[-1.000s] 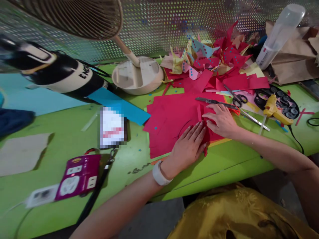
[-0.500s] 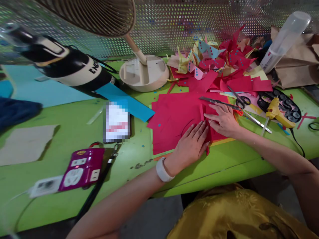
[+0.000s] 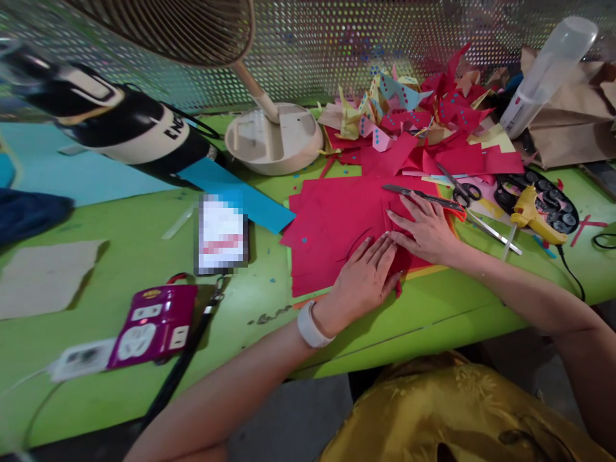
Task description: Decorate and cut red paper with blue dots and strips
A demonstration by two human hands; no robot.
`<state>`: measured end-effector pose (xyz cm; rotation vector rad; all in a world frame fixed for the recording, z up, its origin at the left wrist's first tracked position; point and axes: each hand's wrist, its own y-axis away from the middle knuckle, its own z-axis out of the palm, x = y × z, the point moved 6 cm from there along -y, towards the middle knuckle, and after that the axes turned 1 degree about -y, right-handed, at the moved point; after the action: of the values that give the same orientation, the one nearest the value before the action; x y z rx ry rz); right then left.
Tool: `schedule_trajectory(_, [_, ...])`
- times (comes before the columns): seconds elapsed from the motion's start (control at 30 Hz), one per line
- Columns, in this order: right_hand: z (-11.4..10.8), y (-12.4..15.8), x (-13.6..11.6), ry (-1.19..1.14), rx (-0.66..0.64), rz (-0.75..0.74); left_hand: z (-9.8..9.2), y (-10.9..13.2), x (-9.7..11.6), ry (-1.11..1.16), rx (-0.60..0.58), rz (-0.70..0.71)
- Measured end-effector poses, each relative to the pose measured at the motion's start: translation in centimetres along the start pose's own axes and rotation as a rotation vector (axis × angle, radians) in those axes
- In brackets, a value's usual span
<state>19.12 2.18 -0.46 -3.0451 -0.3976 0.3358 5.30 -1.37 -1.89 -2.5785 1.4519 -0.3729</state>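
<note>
My left hand (image 3: 363, 276), with a white band at the wrist, lies flat on red paper (image 3: 332, 218), fingers stretched out. Beside it my right hand (image 3: 423, 232) presses flat on the same paper with its fingers spread, its thumb close to the left fingertips. A narrow folded red strip lies partly under the hands, and I cannot make out its full shape. A box cutter (image 3: 414, 194) with an orange end lies on the paper along my right fingertips. Scissors (image 3: 462, 190) are just beyond it.
A heap of folded paper pieces (image 3: 404, 109) is at the back. To the right sit a yellow glue gun (image 3: 533, 215), a black palette (image 3: 558, 202) and a clear bottle (image 3: 548, 77). Leftward are a fan base (image 3: 274, 157), a black bottle (image 3: 129, 131), a phone (image 3: 221, 237) and a purple power socket (image 3: 156, 321).
My right hand has slid a little left over the red paper, so its thumb is nearer the left fingertips. My left hand stays nearly in place. The view has shifted slightly.
</note>
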Motion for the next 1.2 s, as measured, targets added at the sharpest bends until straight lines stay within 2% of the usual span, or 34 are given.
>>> schedule_trajectory(0.1, [-1.3, 0.0, 0.8, -0.068, 0.092, 0.009, -0.4, -0.2, -0.1, 0.0, -0.01, -0.009])
schedule_trajectory(0.2, [-1.8, 0.2, 1.7, -0.186, 0.062, 0.076, -0.7, -0.3, -0.3, 0.011, 0.003, -0.016])
schedule_trajectory(0.33, [-1.3, 0.6, 1.6, -0.299, -0.014, 0.125, -0.9, -0.3, -0.5, 0.041, 0.048, -0.021])
schedule_trajectory(0.7, [-0.5, 0.8, 0.7, -0.353, -0.006, 0.125, -0.9, -0.2, -0.2, 0.01, 0.081, 0.012])
schedule_trajectory(1.0, [-0.1, 0.9, 0.9, -0.645, -0.078, 0.252, -2.1, -0.3, 0.2, -0.079, 0.079, -0.034])
schedule_trajectory(1.2, [0.0, 1.1, 1.0, -0.57, -0.05, 0.247, -2.1, -0.3, 0.3, -0.085, 0.097, 0.002])
